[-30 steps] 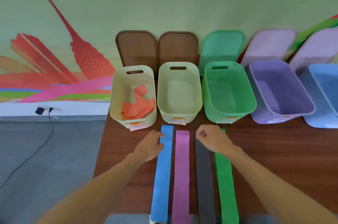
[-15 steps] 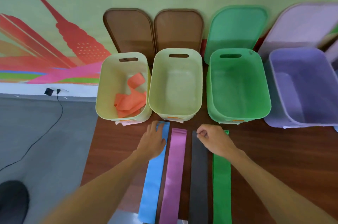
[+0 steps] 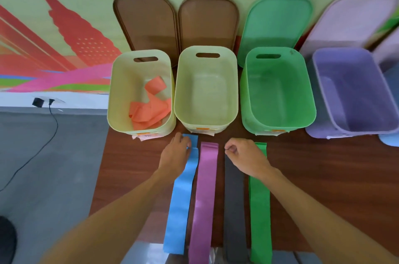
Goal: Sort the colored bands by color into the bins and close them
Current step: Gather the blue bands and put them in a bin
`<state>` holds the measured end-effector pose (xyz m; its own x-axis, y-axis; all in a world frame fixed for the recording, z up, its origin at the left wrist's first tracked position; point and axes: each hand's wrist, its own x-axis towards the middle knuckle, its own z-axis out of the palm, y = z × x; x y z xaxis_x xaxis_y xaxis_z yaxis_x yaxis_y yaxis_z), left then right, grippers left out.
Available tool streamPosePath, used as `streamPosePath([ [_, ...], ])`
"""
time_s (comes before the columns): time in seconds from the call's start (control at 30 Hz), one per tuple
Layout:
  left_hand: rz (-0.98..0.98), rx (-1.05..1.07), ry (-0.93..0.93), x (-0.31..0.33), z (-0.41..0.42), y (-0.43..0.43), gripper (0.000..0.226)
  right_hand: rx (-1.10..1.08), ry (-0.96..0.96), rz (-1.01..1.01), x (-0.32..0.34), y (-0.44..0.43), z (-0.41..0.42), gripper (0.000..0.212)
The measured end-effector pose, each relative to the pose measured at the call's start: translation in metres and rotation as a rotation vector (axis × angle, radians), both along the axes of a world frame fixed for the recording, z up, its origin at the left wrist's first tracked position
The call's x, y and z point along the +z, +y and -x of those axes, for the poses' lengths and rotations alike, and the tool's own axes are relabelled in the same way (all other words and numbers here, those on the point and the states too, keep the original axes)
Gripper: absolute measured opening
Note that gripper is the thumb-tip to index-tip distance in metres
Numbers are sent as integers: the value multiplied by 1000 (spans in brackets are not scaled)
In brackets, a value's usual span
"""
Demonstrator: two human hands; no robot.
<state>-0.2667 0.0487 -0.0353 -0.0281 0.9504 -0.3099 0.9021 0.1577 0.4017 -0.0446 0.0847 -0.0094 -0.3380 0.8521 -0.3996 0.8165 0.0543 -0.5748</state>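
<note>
A brown table (image 3: 323,166) fills the lower frame, with open bins across its middle — purple bin (image 3: 354,91) at right, green bin (image 3: 278,91), two cream ones. Four bands lie below: blue band (image 3: 181,199), pink band (image 3: 205,199), dark grey band (image 3: 235,209), green band (image 3: 260,209). The left hand (image 3: 174,155) pinches the blue band's top; the right hand (image 3: 246,153), fingers curled, pinches the grey band's top — orange bands (image 3: 149,110) sit in the leftmost cream bin (image 3: 116,95).

No text or labels can be read.

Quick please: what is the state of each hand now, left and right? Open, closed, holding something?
Left hand: fingers on the top end of the blue band; grip cannot be told.
Right hand: closed, pinching the top end of the dark grey band.
</note>
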Motion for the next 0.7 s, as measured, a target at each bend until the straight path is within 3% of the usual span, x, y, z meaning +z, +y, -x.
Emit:
streamPosePath([
  [0.2,-23,42,-51,24,31,-13,8,116,-65,-109,6,-8,53,20],
  [0.43,-35,167,-176,44,58,-23,23,250,-251,-174,-17,-16,110,47],
  [0.7,-82,220,-314,61,70,-35,13,128,-287,-333,-27,-19,126,37],
])
